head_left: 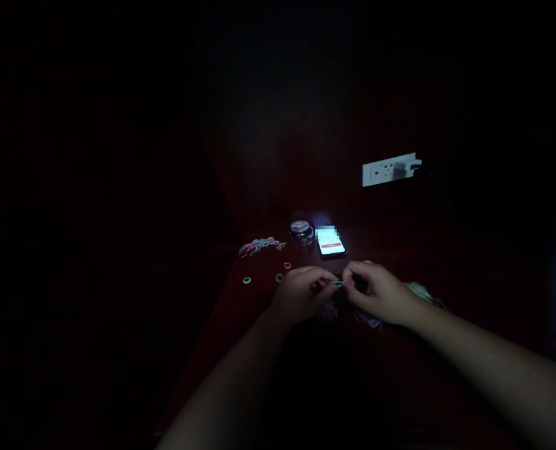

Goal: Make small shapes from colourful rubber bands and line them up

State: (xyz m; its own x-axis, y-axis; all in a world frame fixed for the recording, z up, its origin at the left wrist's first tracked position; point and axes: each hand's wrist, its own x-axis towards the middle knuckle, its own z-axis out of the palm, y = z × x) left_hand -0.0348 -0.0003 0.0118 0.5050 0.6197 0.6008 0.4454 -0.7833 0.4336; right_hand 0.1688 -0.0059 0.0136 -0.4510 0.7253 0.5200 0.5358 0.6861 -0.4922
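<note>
1. The green band point(337, 284) lies just below and right of the frame's centre, between the fingertips of the two hands, spanning the small gap from one to the other.
2. The left hand point(303, 290) comes up from the bottom left and pinches the band's left end between thumb and finger.
3. The right hand point(376, 290) reaches in from the lower right and grasps the right end the same way, its other fingers curled.
4. The band looks thin and bright green, a short, nearly level strip; its ends are hidden by the fingers, so whether it forms a closed loop cannot be told.
5. Left of the left hand, a loose green ring point(246, 280) lies apart on the dark reddish table point(226, 325).
6. Beyond that ring, left of centre, sits a heap of multicoloured bands point(262, 244).
7. Just above the hands in the frame, a lit phone point(331, 242) lies beside a lidded jar point(301, 232).
8. Pale strands point(421, 290) show behind the right forearm; purplish strands point(328, 311) lie below the hands, dim and partly covered.
</note>
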